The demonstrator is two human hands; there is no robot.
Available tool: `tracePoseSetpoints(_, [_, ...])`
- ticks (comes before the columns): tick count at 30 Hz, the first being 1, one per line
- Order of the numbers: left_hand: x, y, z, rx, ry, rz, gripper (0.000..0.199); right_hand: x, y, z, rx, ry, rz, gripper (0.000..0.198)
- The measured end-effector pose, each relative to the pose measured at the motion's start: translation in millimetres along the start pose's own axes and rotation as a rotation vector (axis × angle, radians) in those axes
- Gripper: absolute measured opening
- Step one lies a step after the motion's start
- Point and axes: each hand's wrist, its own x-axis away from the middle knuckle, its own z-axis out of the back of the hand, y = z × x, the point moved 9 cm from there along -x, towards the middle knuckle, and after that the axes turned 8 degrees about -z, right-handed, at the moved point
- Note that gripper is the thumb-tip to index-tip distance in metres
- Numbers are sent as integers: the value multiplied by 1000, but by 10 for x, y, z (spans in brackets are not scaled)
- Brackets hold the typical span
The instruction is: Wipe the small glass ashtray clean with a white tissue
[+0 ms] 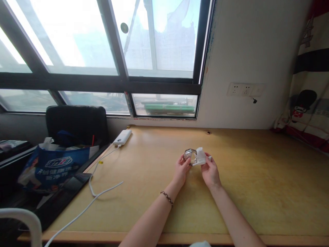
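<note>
My left hand [182, 168] is closed on a shiny silver loop [189, 153] that looks like a metal-band wristwatch, held just above the wooden table [154, 206]. Its finer details are too small to make out. From the right, my right hand [211, 173] pinches a white tissue [200, 156], whose left part reaches the silver loop and seems to touch it. Part of the tissue stands up above the fingers. A braided bracelet [167, 198] circles my left wrist.
On the table's left lies a white power bank [122, 137] with a white cable [95, 196] trailing to the front edge. Beyond that edge are a black chair [77, 120] and a blue bag [58, 168]. Windows and a wall with sockets [240, 89] close off the back; a curtain [308, 85] hangs right.
</note>
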Motion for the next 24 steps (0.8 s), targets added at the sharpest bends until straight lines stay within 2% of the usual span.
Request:
tracePoseSetpoints(5, [31, 125, -165, -195, -147, -108, 35, 243, -174, -420, 520, -215, 190, 22])
tracePoseSetpoints(7, [49, 173, -205, -276, -172, -157, 30, 293, -213, -488, 654, -235, 259, 22])
tracePoseSetpoints(9, [65, 182, -222, -311, -176, -172, 35, 281, -239, -466, 692, -208, 277, 24])
tracePoseSetpoints(14, [93, 155, -233, -382, -192, -192, 52, 215, -269, -383, 627, -178, 242, 24])
tracePoseSetpoints(21, [143, 210, -231, -575, -179, -260, 55, 107, -211, -222, 399, -94, 158, 25])
tracePoseSetpoints(24, [197, 309, -321, -595, -205, -308, 53, 2, -76, -28, 235, 2, 43, 26])
